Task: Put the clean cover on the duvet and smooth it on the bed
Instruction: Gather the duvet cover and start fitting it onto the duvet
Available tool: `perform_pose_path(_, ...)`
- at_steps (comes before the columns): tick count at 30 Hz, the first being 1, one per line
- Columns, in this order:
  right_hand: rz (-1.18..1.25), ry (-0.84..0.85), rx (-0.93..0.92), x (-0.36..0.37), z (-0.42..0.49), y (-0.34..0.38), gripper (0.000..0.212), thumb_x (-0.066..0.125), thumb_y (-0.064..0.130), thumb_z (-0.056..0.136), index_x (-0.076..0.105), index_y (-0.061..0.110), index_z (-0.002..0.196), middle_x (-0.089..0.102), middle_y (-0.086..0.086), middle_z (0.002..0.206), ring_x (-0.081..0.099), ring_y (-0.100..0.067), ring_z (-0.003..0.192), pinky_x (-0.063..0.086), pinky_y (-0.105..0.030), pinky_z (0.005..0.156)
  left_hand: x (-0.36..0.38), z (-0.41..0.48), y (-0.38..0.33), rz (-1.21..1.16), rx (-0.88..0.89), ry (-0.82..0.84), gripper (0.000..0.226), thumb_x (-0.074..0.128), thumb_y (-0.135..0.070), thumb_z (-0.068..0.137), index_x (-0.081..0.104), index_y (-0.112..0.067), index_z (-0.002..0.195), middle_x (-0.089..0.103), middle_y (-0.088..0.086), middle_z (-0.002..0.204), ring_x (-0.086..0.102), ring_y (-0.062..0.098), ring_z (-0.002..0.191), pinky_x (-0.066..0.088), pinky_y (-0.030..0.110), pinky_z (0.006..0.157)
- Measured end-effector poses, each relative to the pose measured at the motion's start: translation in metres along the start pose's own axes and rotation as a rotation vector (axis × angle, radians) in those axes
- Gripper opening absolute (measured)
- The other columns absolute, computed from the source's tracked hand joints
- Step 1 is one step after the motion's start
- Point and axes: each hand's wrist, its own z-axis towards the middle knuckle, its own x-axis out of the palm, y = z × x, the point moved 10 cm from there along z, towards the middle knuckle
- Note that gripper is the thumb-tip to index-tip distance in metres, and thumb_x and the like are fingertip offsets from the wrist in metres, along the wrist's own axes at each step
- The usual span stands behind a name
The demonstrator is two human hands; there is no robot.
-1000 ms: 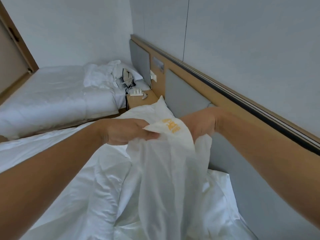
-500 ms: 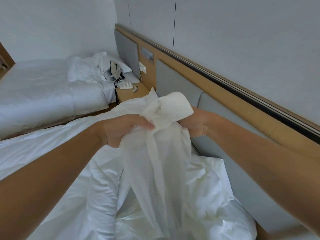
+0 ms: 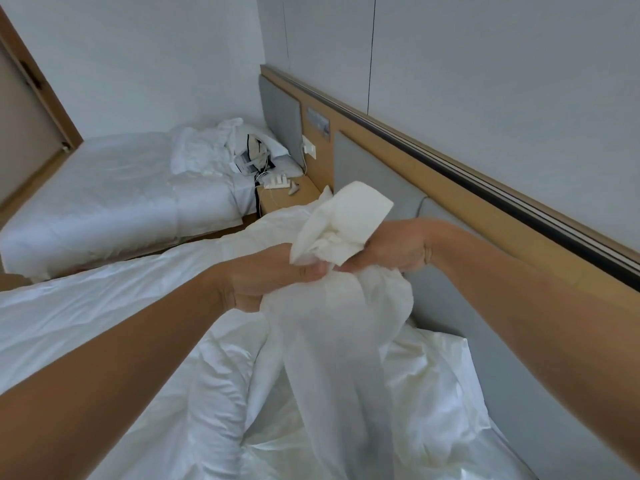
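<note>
Cover (image 3: 332, 341) fabric hangs bunched from our hands above the bed (image 3: 86, 306). Our left hand (image 3: 270, 275) and right hand (image 3: 391, 247) each clench it tightly.

Hotel room: 2 beds (image 3: 114, 188), long headboard (image 3: 374, 164).

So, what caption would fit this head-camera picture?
Left hand and right hand grip a bunched white cover above a rumpled bed.

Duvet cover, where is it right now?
The cover hangs mid-frame in the head view, its bunched top gripped by the left hand and right hand, above the crumpled bedding and beside the grey headboard.
</note>
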Motion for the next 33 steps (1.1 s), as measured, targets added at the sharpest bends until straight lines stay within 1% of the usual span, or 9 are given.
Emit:
perform_pose_path(3,0.045,-0.040,-0.080,-0.005,0.005,0.004,0.041,0.067,0.032,0.086,0.063,0.016,0.123,0.071,0.001,0.122,0.066,-0.020,0.117,0.052,-0.038,0.101,0.014,-0.003,0.008,0.054,-0.115,0.115,0.052,0.091,-0.026,0.070,0.071,-0.020,0.118,0.071,0.010,0.120,0.068,0.027,0.111,0.058,0.040,0.086)
perform_pose_path(6,0.171,-0.106,-0.117,-0.008,0.008,0.002,0.037,0.071,0.024,0.087,0.066,0.013,0.122,0.070,-0.010,0.124,0.067,-0.027,0.114,0.053,-0.045,0.099,0.015,-0.003,0.007,0.122,-0.167,0.109,0.025,0.071,-0.011,0.088,0.075,-0.019,0.112,0.073,0.007,0.115,0.070,0.023,0.107,0.059,0.039,0.088)
perform_pose_path(12,0.054,0.145,0.070,0.000,-0.005,-0.021,0.049,0.080,0.008,0.080,0.060,0.002,0.124,0.073,-0.011,0.116,0.070,-0.028,0.108,0.058,-0.044,0.091,-0.004,0.007,-0.015,-0.071,-0.005,-0.097,0.026,0.060,-0.017,0.090,0.075,-0.018,0.111,0.074,0.003,0.110,0.072,0.018,0.099,0.059,0.031,0.079)
perform_pose_path(14,-0.075,0.216,0.173,0.003,-0.013,-0.029,0.027,0.068,-0.003,0.089,0.065,0.008,0.113,0.077,-0.003,0.102,0.074,-0.019,0.095,0.060,-0.037,0.087,-0.005,0.011,-0.013,-0.043,-0.001,-0.150,0.020,0.066,-0.020,0.091,0.077,-0.019,0.108,0.075,0.003,0.109,0.072,0.018,0.099,0.060,0.032,0.079)
perform_pose_path(19,-0.089,0.131,0.051,-0.008,-0.003,-0.022,0.048,0.063,-0.001,0.094,0.051,0.007,0.140,0.062,-0.012,0.137,0.060,-0.028,0.125,0.049,-0.045,0.106,0.006,0.013,0.001,0.174,-0.083,-0.067,0.047,0.070,-0.028,0.089,0.059,-0.019,0.134,0.069,0.007,0.128,0.065,0.026,0.119,0.055,0.042,0.096)
perform_pose_path(25,0.225,0.054,-0.099,-0.005,0.012,-0.026,0.032,0.063,0.017,0.094,0.062,0.010,0.125,0.069,-0.006,0.123,0.063,-0.025,0.118,0.052,-0.042,0.103,0.004,0.003,0.009,0.259,-0.161,0.003,0.040,0.069,-0.022,0.088,0.063,-0.017,0.127,0.072,0.005,0.122,0.067,0.024,0.114,0.056,0.036,0.094)
perform_pose_path(29,0.439,-0.074,-0.146,-0.008,0.016,-0.027,0.055,0.070,0.031,0.089,0.056,0.006,0.136,0.063,-0.014,0.134,0.062,-0.029,0.122,0.050,-0.046,0.104,-0.015,0.006,-0.006,0.065,-0.036,-0.142,0.044,0.065,-0.031,0.087,0.061,-0.019,0.129,0.070,0.005,0.127,0.066,0.023,0.116,0.056,0.036,0.093)
perform_pose_path(31,0.339,0.032,-0.112,0.002,0.011,-0.025,0.081,0.084,0.038,0.075,0.050,0.006,0.142,0.058,-0.019,0.140,0.057,-0.036,0.128,0.046,-0.053,0.107,-0.020,0.007,-0.012,0.066,0.007,-0.201,0.042,0.068,-0.034,0.085,0.064,-0.017,0.124,0.072,0.006,0.121,0.069,0.023,0.110,0.058,0.035,0.089)
perform_pose_path(33,0.102,0.151,-0.052,0.011,0.004,-0.027,0.077,0.090,0.023,0.071,0.054,0.011,0.138,0.059,-0.016,0.139,0.059,-0.034,0.126,0.047,-0.055,0.105,-0.018,0.009,-0.012,0.090,0.023,-0.225,0.035,0.065,-0.031,0.086,0.066,-0.014,0.117,0.074,0.006,0.111,0.072,0.022,0.101,0.059,0.033,0.083)
